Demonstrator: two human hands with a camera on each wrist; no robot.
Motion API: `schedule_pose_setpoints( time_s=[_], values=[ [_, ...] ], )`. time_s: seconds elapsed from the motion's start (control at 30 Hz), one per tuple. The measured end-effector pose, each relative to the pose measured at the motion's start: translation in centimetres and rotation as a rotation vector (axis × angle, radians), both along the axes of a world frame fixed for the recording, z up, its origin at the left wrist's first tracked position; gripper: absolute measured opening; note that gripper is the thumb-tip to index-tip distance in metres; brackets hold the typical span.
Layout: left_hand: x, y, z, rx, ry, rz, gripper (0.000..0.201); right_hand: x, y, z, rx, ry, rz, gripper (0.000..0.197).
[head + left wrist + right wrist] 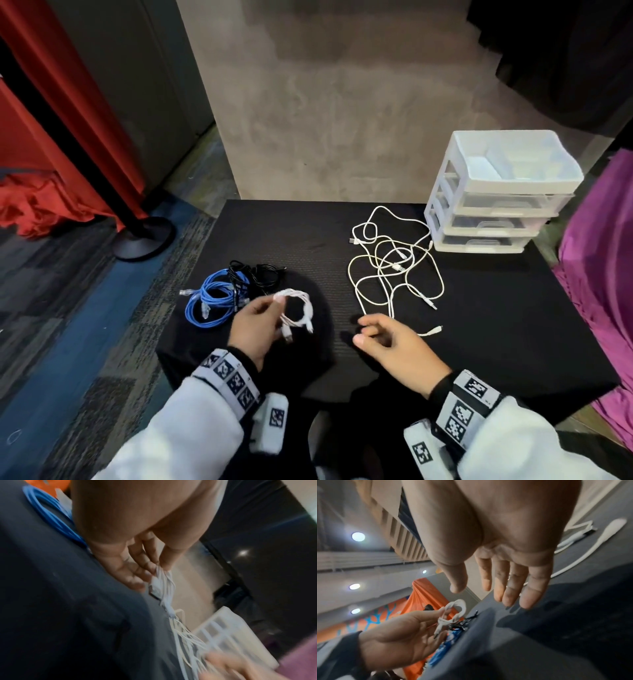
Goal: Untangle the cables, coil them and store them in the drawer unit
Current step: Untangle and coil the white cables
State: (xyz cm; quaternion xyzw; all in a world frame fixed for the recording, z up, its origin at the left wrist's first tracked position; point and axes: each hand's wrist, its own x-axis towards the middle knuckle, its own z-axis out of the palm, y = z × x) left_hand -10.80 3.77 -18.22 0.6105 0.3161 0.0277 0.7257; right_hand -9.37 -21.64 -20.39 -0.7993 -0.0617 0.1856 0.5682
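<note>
While the left hand (pixel 255 327) pinches a small coiled white cable (pixel 297 310) between thumb and fingertips at lower centre of the head view, the right hand (pixel 394 346) hovers just right of it, fingers relaxed and holding nothing. Loose tangled white cables (pixel 394 263) lie on the black table (pixel 496 325) at centre right, touching the base of the translucent drawer unit (pixel 496 192). Coiled blue cables (pixel 209 301) and black cables (pixel 253 274) rest at centre left.
</note>
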Motion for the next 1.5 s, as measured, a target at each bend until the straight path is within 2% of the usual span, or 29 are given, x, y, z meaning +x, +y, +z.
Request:
schedule_pose_setpoints(
  time_s=[0.07, 0.17, 0.3, 0.43, 0.57, 0.67, 0.73, 0.87, 0.93, 1.03, 1.2, 1.23, 1.3, 1.4, 1.5],
  values=[
    [1.4, 2.6, -1.1, -0.016, 0.057, 0.096, 0.012, 0.9, -1.4, -1.2, -0.180, -0.139, -0.056, 0.020],
    [2.5, 5.2, -2.9, 0.051, 0.151, 0.140, 0.018, 2.1, -3.5, -2.5, -0.444, -0.317, -0.085, 0.024],
    [2.2, 5.9, -4.4, 0.227, 0.176, 0.177, 0.013, 3.1, -5.8, -4.0, -0.656, -0.335, -0.053, 0.034],
    [1.3, 5.0, -4.4, 0.331, 0.134, 0.192, 0.028, 3.4, -6.5, -5.2, -0.709, -0.337, -0.033, 0.030],
    [-0.1, 2.8, -3.4, 0.476, 0.068, 0.205, 0.030, 3.3, -6.2, -5.3, -0.744, -0.382, -0.058, 0.015],
    [-1.3, 0.5, -3.1, 0.557, -0.021, 0.169, 0.025, 2.1, -5.5, -4.4, -0.646, -0.378, -0.050, 0.011],
    [-2.1, -2.0, -2.6, 0.498, -0.087, 0.042, 0.008, 0.7, -4.9, -3.1, -0.485, -0.343, -0.018, 0.012],
    [-3.5, -7.4, -2.7, 0.283, -0.089, -0.300, 0.012, -2.5, -3.1, 0.3, -0.221, -0.339, 0.171, 0.015],
    [-3.4, -9.0, -2.8, 0.123, -0.010, -0.332, 0.013, -3.5, -2.5, 1.3, -0.180, -0.350, 0.265, 0.011],
    [-2.7, -9.7, -2.6, -0.017, 0.004, -0.252, 0.016, -3.9, -2.6, 1.6, -0.192, -0.337, 0.326, 0.006],
    [-1.6, -6.7, -1.0, -0.016, -0.061, -0.059, 0.034, -3.4, -5.6, 0.8, -0.354, -0.276, 0.307, 0.002],
    [-1.5, -5.6, -0.7, -0.038, -0.082, -0.009, 0.036, -3.1, -6.4, 0.5, -0.386, -0.276, 0.278, 0.005],
    [-1.4, -3.1, 0.1, -0.058, -0.107, 0.069, 0.029, -2.4, -8.1, 0.0, -0.436, -0.284, 0.167, 0.012],
    [-1.5, 0.4, 1.3, -0.071, -0.111, 0.109, 0.021, -0.9, -10.8, -0.6, -0.503, -0.294, -0.012, 0.019],
    [-1.6, 2.4, 2.2, -0.125, -0.105, 0.128, 0.017, 0.2, -12.4, -0.5, -0.494, -0.271, -0.159, 0.017]
  ],
)
